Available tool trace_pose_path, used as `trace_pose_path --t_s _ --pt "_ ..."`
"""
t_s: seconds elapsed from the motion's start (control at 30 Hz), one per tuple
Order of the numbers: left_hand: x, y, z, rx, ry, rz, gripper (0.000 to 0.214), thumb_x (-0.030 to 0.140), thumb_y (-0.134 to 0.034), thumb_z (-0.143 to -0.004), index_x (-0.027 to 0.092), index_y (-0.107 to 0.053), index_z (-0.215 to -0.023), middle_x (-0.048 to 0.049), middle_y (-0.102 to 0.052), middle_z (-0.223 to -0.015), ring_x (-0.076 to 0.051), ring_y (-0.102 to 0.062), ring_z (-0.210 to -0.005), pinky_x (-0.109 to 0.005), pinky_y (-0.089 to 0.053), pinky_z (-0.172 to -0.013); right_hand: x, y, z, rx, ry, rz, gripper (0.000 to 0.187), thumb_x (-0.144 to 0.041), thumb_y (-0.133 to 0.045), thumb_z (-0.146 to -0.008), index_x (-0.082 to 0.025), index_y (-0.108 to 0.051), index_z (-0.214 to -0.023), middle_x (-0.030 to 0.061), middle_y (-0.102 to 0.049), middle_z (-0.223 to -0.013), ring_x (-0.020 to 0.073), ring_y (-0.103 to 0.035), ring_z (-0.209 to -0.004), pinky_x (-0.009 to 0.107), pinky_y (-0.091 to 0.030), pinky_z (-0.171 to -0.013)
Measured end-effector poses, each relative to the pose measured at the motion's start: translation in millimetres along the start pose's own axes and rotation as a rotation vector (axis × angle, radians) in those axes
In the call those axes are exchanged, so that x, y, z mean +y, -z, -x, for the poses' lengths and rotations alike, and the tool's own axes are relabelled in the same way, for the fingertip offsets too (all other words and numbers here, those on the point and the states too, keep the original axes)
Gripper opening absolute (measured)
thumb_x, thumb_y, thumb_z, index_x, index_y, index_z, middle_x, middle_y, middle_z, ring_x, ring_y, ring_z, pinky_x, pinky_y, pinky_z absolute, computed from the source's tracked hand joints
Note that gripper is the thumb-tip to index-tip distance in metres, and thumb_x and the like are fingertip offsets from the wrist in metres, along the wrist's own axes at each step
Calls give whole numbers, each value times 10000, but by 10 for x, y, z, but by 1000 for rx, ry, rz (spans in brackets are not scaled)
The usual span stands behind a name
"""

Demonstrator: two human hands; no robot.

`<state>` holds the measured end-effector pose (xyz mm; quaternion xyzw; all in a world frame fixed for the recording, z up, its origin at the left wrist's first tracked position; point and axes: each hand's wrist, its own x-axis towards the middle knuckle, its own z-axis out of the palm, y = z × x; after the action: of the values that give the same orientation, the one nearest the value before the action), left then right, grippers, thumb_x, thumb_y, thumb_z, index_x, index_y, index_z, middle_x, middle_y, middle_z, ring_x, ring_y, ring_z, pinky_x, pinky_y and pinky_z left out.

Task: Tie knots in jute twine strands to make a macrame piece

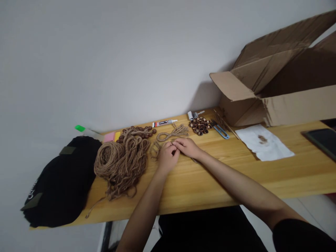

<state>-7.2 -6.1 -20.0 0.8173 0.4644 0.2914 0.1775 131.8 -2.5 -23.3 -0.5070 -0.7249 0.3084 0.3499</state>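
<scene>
My left hand [168, 156] and my right hand [187, 147] meet over the middle of the wooden table [210, 175], fingertips pinched together. Brown twine [155, 149] pokes out to the left of the left hand, and a strand shows beneath the right wrist. The part between the fingers is mostly hidden. Just beyond the hands lies a looped bundle of twine [173, 132] with frayed ends. To the left is a big heap of coiled brown cord [120, 162], with round brown beads [150, 132] behind it.
Along the back lie a glue tube [164, 123], a pile of brown shell-like pieces [200, 126] and blue thread snips [220, 129]. A stained white tissue [265, 143], a dark phone-like device [321, 140] and an open cardboard box [294, 105] are rightward. Black cloth [65, 182] covers the left end.
</scene>
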Motion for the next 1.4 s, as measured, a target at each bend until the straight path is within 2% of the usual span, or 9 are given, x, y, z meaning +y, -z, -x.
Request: trace_pose_path --t_s 0.57,0.7,0.83,0.93,1.07,1.17,1.27,1.4 --pt "21 5 7 9 -2 -34 236 165 -514 -777 180 -537 -542 -19 -550 -654 -157 -504 -706 -289 -387 -676 2 -9 8 26 -1 20 305 -328 -421 -883 -164 -575 -678 2 -573 -610 115 -494 -594 214 -317 -572" --pt "52 28 23 71 0 -134 202 188 -545 -775 197 -588 -577 -35 -640 -721 -215 -541 -867 -386 -376 -813 -4 -11 7 46 3 -29 296 -330 -417 -884 -163 -587 -708 8 -592 -634 120 -509 -614 217 -333 -584" --pt "91 82 35 84 -91 -182 158 162 -555 -764 223 -615 -631 -12 -689 -778 -250 -504 -1096 -504 -227 -1006 -1 2 1 36 7 -40 299 -324 -418 -882 -160 -586 -696 7 -587 -623 117 -501 -605 216 -338 -583" --pt "102 125 36 54 -162 -190 148 141 -541 -760 226 -617 -666 -11 -694 -794 -241 -487 -1155 -500 -210 -1037 7 19 -6 11 22 -58 314 -328 -421 -878 -159 -567 -658 3 -567 -602 116 -490 -592 217 -338 -578" --pt "70 146 28 23 -223 -189 148 133 -533 -754 226 -614 -673 -19 -683 -759 -226 -534 -1091 -493 -220 -1048 24 44 -14 -42 58 -117 320 -333 -419 -872 -157 -543 -636 -3 -549 -591 113 -483 -587 219 -347 -582" --pt "34 132 19 1 -250 -179 151 148 -520 -759 225 -608 -664 -17 -666 -734 -206 -573 -954 -483 -264 -1026 37 53 -15 -67 73 -130 330 -353 -424 -868 -156 -543 -632 -3 -548 -595 114 -485 -593 221 -351 -586" --pt "8 112 11 -21 -259 -149 190 167 -487 -779 202 -585 -621 -35 -621 -678 -189 -558 -799 -412 -395 -879 45 53 -15 -66 75 -119 348 -367 -421 -871 -158 -541 -619 -3 -545 -585 115 -479 -587 224 -349 -580" --pt "1 103 7 -27 -251 -152 220 164 -456 -791 190 -557 -597 -54 -577 -651 -192 -515 -732 -355 -414 -727 38 50 -14 -54 69 -104 344 -360 -417 -876 -165 -548 -624 -2 -551 -587 120 -485 -593 227 -348 -585"
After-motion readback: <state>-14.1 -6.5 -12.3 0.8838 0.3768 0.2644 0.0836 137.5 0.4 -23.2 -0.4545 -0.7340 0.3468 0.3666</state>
